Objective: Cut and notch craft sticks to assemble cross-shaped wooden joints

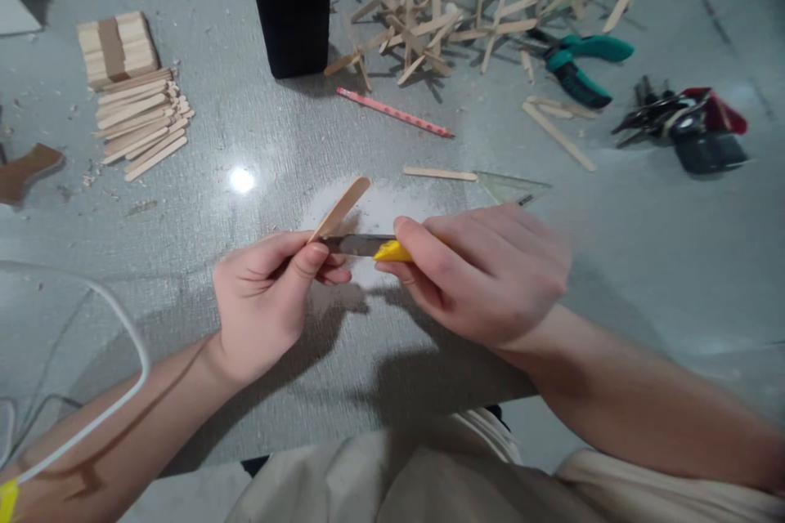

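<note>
My left hand (pixel 270 294) pinches a wooden craft stick (pixel 344 204) near its lower end, and the stick slants up to the right. In my closed right hand (pixel 484 270) is a yellow utility knife (pixel 392 252). Its metal blade points left and meets the stick close to my left thumb; how deep the edge sits in the wood I cannot tell. Pale dust (pixel 386 208) lies on the table beneath. Just beyond my right hand are a loose craft stick (pixel 438 174) and a clear green set square (pixel 512 186).
Banded craft sticks (pixel 132 45) and a loose pile (pixel 144 118) lie at left. Behind stand a black container (pixel 291 8) and a tangle of joined sticks (pixel 423 24). A pink pencil (pixel 396 112), green-handled pliers (pixel 576 65) and keys (pixel 662 114) lie further right. A white cable (pixel 132 327) crosses my left forearm.
</note>
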Demonstrator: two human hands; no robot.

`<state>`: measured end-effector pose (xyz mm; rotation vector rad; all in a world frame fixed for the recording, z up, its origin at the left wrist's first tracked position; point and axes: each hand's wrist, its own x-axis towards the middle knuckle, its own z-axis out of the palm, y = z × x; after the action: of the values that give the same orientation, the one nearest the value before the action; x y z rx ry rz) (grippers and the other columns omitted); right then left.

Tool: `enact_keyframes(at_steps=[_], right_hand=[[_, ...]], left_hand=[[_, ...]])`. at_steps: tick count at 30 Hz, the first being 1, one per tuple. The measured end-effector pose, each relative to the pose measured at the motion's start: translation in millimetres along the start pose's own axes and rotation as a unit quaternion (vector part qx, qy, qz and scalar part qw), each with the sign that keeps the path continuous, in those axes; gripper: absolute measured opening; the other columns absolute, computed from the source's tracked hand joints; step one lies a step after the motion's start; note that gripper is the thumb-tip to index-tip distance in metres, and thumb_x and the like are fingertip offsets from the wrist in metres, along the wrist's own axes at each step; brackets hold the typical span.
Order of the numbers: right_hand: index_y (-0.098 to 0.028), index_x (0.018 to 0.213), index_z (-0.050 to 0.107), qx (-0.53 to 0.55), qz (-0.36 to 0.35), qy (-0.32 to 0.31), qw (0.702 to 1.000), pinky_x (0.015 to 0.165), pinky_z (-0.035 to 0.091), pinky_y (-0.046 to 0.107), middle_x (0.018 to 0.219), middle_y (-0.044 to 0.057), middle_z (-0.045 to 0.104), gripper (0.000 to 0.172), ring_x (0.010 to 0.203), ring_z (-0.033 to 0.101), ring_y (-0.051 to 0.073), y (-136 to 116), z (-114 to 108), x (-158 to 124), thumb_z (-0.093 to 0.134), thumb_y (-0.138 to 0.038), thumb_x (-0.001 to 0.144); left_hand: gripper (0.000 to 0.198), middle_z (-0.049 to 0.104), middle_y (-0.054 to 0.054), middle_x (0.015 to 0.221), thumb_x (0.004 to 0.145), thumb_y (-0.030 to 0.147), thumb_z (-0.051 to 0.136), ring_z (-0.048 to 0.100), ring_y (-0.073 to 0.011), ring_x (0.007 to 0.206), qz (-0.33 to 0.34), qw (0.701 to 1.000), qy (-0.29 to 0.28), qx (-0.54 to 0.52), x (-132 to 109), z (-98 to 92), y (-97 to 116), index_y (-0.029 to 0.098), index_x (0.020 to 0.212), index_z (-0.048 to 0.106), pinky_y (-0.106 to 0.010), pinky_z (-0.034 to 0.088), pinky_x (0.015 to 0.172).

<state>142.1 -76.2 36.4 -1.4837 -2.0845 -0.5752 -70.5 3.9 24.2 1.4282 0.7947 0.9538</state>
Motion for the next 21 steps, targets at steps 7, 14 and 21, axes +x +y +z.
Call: enact_keyframes(at_steps=[7, 14, 21], right_hand=[[-0.017, 0.115, 0.072, -0.008, -0.007, -0.015, 1.000, 0.055, 0.035, 0.036, 0.069, 0.002, 0.072, 0.024, 0.056, 0.057, 0.018, 2, -1, 1, 0.067, -0.037, 0.102], [-0.023, 0.118, 0.071, -0.109, 0.149, 0.094, 0.978, 0.061, 0.038, 0.035, 0.076, 0.003, 0.070, 0.030, 0.064, 0.061, 0.020, 27, -7, -9, 0.067, -0.046, 0.099], [-0.028, 0.116, 0.063, 0.342, 0.321, -0.016, 0.883, 0.056, 0.041, 0.032, 0.076, 0.000, 0.064, 0.037, 0.060, 0.057, 0.017, 14, 3, -9, 0.050, -0.061, 0.106]], left_hand=[[0.017, 0.081, 0.000, 0.074, 0.099, 0.036, 0.073, 0.077, -0.0123, 0.062, -0.005, 1.000, -0.003, 0.023, 6, -1.7, 5, 0.022, 0.094, 0.081, -0.020, 0.066, 0.062], [0.027, 0.079, -0.001, 0.071, 0.094, 0.044, 0.079, 0.076, -0.0125, 0.060, -0.056, 0.997, 0.053, 0.006, 11, 0.4, -1, 0.018, 0.086, 0.080, -0.019, 0.063, 0.058], [0.031, 0.075, -0.001, 0.069, 0.097, 0.047, 0.073, 0.069, -0.0110, 0.051, -0.104, 0.993, -0.045, -0.038, 10, 1.8, -4, 0.017, 0.089, 0.076, -0.020, 0.059, 0.049]])
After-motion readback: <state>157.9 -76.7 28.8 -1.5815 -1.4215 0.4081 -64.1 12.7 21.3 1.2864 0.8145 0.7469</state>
